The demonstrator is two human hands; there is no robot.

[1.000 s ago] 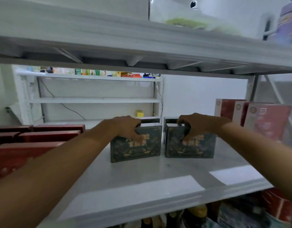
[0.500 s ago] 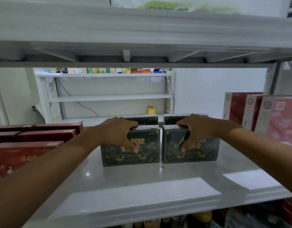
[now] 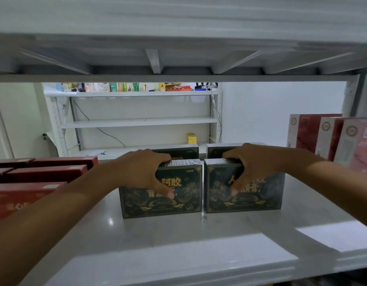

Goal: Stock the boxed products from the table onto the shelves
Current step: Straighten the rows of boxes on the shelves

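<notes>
The white shelf (image 3: 178, 240) carries four dark green boxes in two rows near its middle. The left hand (image 3: 145, 172) is clamped on the front left box (image 3: 178, 201), the right hand (image 3: 250, 168) on the front right box (image 3: 261, 195). Three red boxes (image 3: 327, 135) stand at the right edge, and flat red boxes (image 3: 40, 172) lie stacked along the left edge.

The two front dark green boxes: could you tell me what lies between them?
Nothing; the head view shows only a narrow bare gap between the left box and the right box.
</notes>
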